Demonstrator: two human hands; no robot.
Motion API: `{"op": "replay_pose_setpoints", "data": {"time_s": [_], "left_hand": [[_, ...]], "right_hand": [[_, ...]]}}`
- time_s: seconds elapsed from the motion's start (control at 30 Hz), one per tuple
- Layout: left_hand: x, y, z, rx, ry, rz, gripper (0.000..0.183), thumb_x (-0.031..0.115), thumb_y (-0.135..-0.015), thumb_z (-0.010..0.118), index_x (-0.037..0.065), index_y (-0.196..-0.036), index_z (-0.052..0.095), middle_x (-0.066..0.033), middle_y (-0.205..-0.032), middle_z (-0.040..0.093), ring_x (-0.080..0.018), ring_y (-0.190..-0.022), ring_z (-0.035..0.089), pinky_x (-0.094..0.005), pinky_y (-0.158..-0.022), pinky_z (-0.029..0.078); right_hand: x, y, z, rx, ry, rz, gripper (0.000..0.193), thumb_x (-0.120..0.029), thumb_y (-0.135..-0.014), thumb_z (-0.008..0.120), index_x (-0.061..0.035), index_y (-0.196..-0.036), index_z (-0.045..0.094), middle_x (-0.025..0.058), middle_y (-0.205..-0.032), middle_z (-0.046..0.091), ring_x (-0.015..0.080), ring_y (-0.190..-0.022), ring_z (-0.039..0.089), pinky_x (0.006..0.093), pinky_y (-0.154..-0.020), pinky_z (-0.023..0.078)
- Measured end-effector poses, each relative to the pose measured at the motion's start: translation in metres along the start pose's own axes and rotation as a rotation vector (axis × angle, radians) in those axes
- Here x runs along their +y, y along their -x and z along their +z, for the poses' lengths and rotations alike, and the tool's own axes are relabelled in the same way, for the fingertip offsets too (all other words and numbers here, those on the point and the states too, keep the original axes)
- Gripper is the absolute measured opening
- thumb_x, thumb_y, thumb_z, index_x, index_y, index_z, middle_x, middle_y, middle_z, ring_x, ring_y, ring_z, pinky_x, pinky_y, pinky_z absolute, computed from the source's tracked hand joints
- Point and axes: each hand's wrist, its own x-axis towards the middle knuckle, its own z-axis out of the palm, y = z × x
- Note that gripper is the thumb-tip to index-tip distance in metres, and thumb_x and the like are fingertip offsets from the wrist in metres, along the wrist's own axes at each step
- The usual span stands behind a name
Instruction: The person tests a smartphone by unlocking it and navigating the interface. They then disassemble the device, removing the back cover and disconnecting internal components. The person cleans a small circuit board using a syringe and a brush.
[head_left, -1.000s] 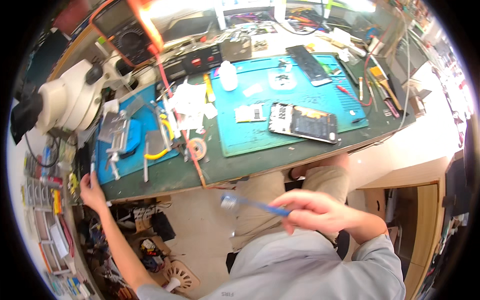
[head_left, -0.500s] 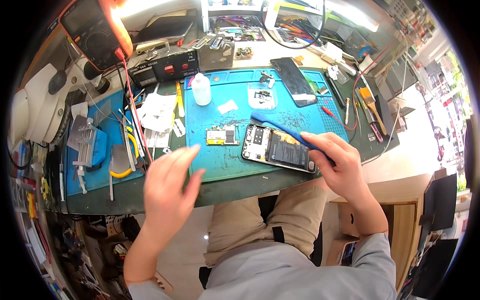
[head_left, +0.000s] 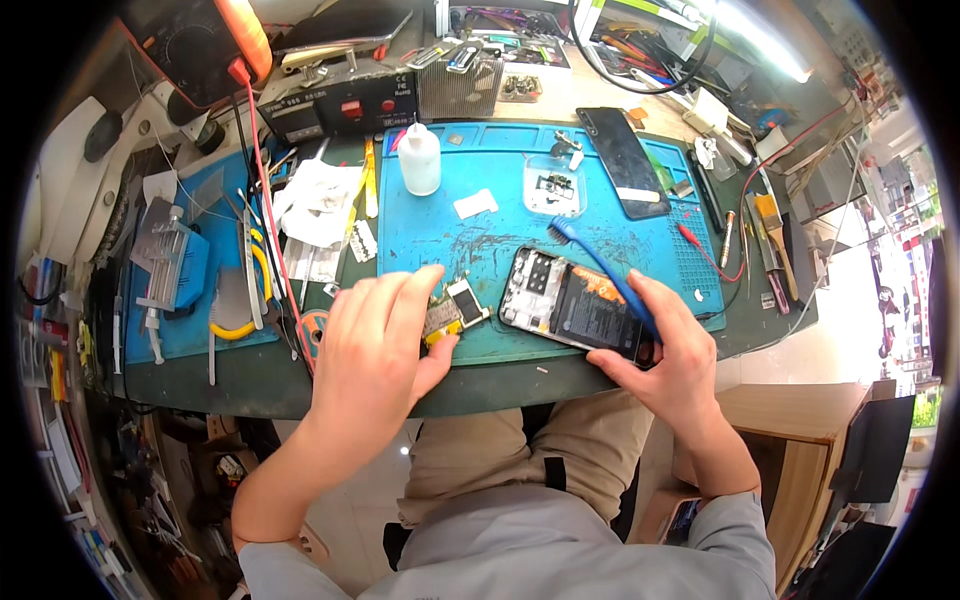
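Note:
My left hand has its thumb and fingers around the left end of a small phone circuit board, which lies slanted on the blue mat. To its right is an opened phone body with its black battery exposed. My right hand grips a blue-handled brush, its dark bristles pointing up and left above the phone's far edge. The right thumb is at the phone's near right corner; whether it presses on it I cannot tell.
A white squeeze bottle, a clear tray of small parts and a dark phone panel stand farther back. A red probe lead lies at right. Left are a multimeter, white tissue and yellow-handled pliers.
My left hand has come down and right onto the circuit board, which now sits tilted. My right hand has shifted lower, its thumb now by the phone's edge, still holding the brush.

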Motion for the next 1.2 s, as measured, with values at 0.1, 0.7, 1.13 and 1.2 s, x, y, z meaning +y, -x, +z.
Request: {"op": "replay_pose_setpoints", "data": {"time_s": [0.1, 0.7, 1.13, 1.2], "left_hand": [[0.001, 0.015, 0.005, 0.054, 0.02, -0.017, 0.053, 0.002, -0.073, 0.081, 0.003, -0.122, 0.06, -0.0115, -0.107, 0.065, -0.0309, -0.098, 0.061, -0.0402, -0.086, 0.048], [-0.008, 0.025, 0.018, 0.18, 0.175, 0.002, 0.036, 0.002, -0.071, 0.083, -0.001, -0.104, 0.069, -0.008, -0.108, 0.064, -0.0272, -0.094, 0.059, -0.0396, -0.079, 0.047], [-0.008, 0.026, 0.02, 0.187, 0.195, -0.024, 0.036, 0.0, -0.071, 0.081, -0.001, -0.105, 0.068, -0.0091, -0.109, 0.065, -0.0285, -0.096, 0.059, -0.0395, -0.082, 0.047], [-0.011, 0.027, 0.021, 0.198, 0.192, -0.009, 0.035, 0.001, -0.072, 0.082, -0.002, -0.103, 0.068, -0.0081, -0.108, 0.063, -0.0271, -0.094, 0.059, -0.0391, -0.081, 0.047]], "right_hand": [[0.007, -0.005, 0.002, 0.066, 0.028, 0.016, 0.069, -0.027, -0.073, 0.089, -0.0031, -0.132, 0.061, 0.018, -0.119, 0.067, 0.0331, -0.101, 0.069, 0.0387, -0.082, 0.057], [-0.045, 0.003, -0.011, -0.361, -0.041, -0.199, 0.061, 0.004, -0.076, 0.068, -0.0112, -0.135, 0.065, 0.0018, -0.076, 0.053, 0.017, -0.058, 0.054, 0.0317, -0.049, 0.044], [-0.05, -0.004, -0.007, -0.342, 0.009, -0.21, 0.068, 0.006, -0.07, 0.068, -0.0105, -0.135, 0.065, 0.002, -0.077, 0.052, 0.0171, -0.06, 0.053, 0.0317, -0.049, 0.043], [-0.051, 0.008, -0.015, -0.364, -0.003, -0.204, 0.067, 0.006, -0.069, 0.067, -0.0093, -0.135, 0.066, 0.0021, -0.077, 0.051, 0.0173, -0.059, 0.052, 0.0316, -0.049, 0.042]]}}
